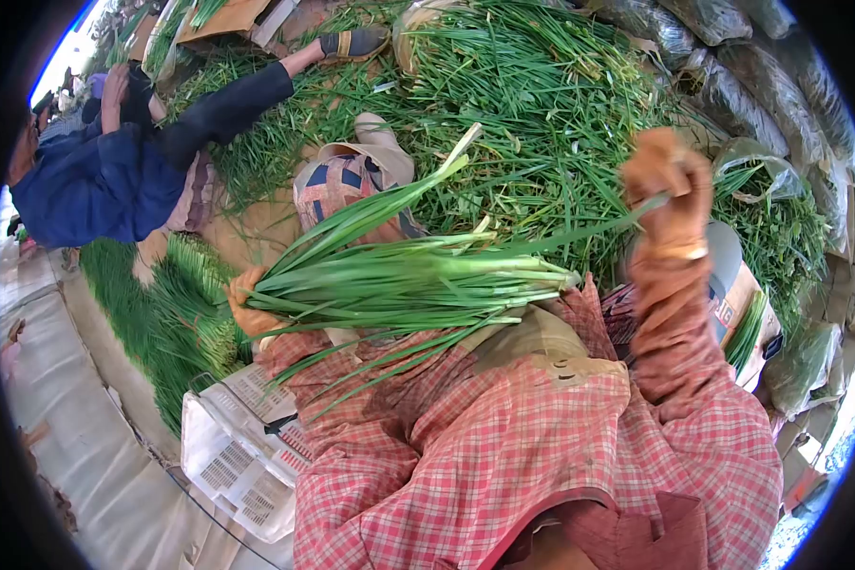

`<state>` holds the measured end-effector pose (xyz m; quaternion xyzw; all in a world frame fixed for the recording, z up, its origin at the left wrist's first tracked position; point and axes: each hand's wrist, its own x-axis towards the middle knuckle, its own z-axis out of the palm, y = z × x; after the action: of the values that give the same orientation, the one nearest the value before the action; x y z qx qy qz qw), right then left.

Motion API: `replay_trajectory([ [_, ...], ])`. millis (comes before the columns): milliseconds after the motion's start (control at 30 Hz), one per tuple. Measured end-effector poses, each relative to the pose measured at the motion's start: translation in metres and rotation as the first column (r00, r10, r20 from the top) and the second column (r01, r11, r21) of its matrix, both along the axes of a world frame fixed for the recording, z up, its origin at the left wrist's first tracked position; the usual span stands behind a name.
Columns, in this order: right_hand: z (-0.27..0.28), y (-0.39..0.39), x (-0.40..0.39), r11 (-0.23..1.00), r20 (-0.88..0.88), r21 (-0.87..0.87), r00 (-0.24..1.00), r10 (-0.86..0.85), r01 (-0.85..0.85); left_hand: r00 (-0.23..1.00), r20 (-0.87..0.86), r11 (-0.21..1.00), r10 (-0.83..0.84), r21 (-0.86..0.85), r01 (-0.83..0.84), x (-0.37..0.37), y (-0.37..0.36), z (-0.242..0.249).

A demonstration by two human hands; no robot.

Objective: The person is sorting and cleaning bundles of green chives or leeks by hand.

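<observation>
The left hand [247, 302] is clamped on the leafy end of a bunch of green stalks [427, 274], held across the lap. The right hand [670, 176], raised to the right and blurred, has its grip together on a long leaf [594, 228]. The loose greens [532, 104] lie beyond. Print on the carton [739, 302], right, is too small to read.

One head-worn camera (its view wide and round-edged) looks forward and down, close above the checked shirt [532, 418].
</observation>
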<state>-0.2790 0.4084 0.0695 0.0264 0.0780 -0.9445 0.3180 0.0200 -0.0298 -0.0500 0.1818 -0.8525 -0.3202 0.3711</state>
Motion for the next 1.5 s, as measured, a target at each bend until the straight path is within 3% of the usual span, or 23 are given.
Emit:
replay_trajectory([
  [33,-0.003,0.029,-0.026,0.991,-0.183,0.080,0.979,-0.088,0.104,0.986,-0.158,0.953,0.056,0.303,-0.006,-0.003,0.002,0.000],
  [67,-0.018,0.078,-0.064,0.850,-0.389,0.445,0.915,-0.101,0.283,0.997,0.062,0.965,-0.035,-0.258,0.050,0.002,-0.001,0.008],
  [100,-0.031,0.108,-0.093,0.555,-0.573,0.674,0.819,-0.023,0.487,0.996,0.053,0.924,-0.072,-0.372,0.087,-0.004,0.004,0.015],
  [133,-0.032,0.103,-0.101,-0.104,-0.523,0.787,0.747,0.412,0.608,0.993,0.043,0.868,-0.107,-0.484,0.114,-0.011,0.008,0.023],
  [167,-0.032,0.101,-0.107,-0.638,-0.173,0.368,0.723,0.668,0.677,0.990,0.032,0.799,-0.140,-0.587,0.132,-0.018,0.012,0.032],
  [200,-0.029,0.072,-0.094,-0.633,-0.027,0.059,0.635,0.772,0.772,0.997,0.029,0.910,-0.066,-0.407,0.072,0.002,-0.009,-0.003],
  [300,-0.021,-0.036,-0.055,-0.012,-0.475,0.635,0.403,0.782,0.772,0.917,-0.346,0.845,0.196,0.534,0.021,0.024,-0.051,-0.067],
  [333,-0.015,-0.067,-0.040,0.257,-0.513,0.799,0.393,0.763,0.544,0.869,-0.431,0.932,0.242,0.353,-0.084,0.003,-0.035,-0.066],
  [400,-0.017,-0.112,-0.021,0.432,-0.471,0.882,0.391,0.791,0.189,0.880,-0.367,0.931,0.301,0.315,-0.187,-0.013,0.001,-0.039],
  [467,-0.017,-0.122,-0.017,0.473,-0.531,0.844,0.523,0.667,0.253,0.955,-0.036,0.779,0.295,0.587,-0.219,-0.002,0.031,0.009],
  [533,-0.016,-0.101,-0.041,0.547,-0.545,0.794,0.709,0.447,0.266,0.893,0.138,0.769,0.428,0.464,-0.440,0.020,0.023,-0.020],
  [567,-0.026,-0.074,-0.069,0.482,-0.556,0.794,0.764,0.327,0.371,0.890,0.166,0.743,0.425,0.497,-0.448,0.033,0.022,-0.026],
  [633,-0.022,-0.011,-0.105,-0.218,-0.609,0.731,0.762,0.219,0.647,0.927,0.149,0.671,0.344,0.651,-0.354,0.054,0.022,-0.031],
  [700,-0.038,0.064,-0.138,-0.679,-0.378,0.397,0.784,0.492,0.618,0.980,0.016,0.526,0.200,0.842,-0.121,0.067,0.026,-0.031],
  [733,-0.041,0.072,-0.126,-0.727,-0.337,0.168,0.732,0.593,0.666,0.971,-0.051,0.442,0.234,0.895,-0.059,0.068,0.031,-0.033],
  [800,-0.027,0.044,-0.083,-0.318,-0.594,0.207,0.377,0.711,0.925,0.941,-0.156,0.272,0.300,0.959,0.072,0.072,0.038,-0.031],
  [933,-0.007,-0.065,-0.004,0.193,-0.609,0.124,-0.079,0.789,0.973,0.973,-0.039,0.585,0.227,0.804,-0.104,0.063,0.062,-0.012],
  [967,-0.013,-0.086,0.008,0.219,-0.511,0.202,-0.088,0.855,0.955,0.977,-0.047,0.645,0.208,0.758,-0.101,0.060,0.068,-0.006],
  [1133,-0.044,-0.141,0.056,0.226,-0.284,0.630,-0.050,0.957,0.743,0.709,-0.005,0.017,0.705,1.000,-0.010,0.032,0.079,0.031],
  [1267,-0.050,-0.126,0.091,0.471,-0.661,0.567,0.031,0.750,0.676,0.746,-0.143,0.072,0.651,0.989,0.127,0.056,0.063,0.021],
  [1367,-0.045,-0.098,0.090,0.485,-0.717,0.622,0.197,0.669,0.615,0.847,-0.105,0.552,0.521,0.799,-0.240,0.032,0.076,0.031],
  [1400,-0.044,-0.093,0.093,0.502,-0.653,0.750,0.368,0.661,0.431,0.896,-0.221,0.680,0.385,0.724,-0.114,0.030,0.076,0.033],
  [1500,-0.047,-0.078,0.085,0.329,-0.277,0.944,0.496,0.823,-0.018,0.808,-0.059,0.336,0.586,0.925,-0.176,-0.004,0.083,0.071],
])
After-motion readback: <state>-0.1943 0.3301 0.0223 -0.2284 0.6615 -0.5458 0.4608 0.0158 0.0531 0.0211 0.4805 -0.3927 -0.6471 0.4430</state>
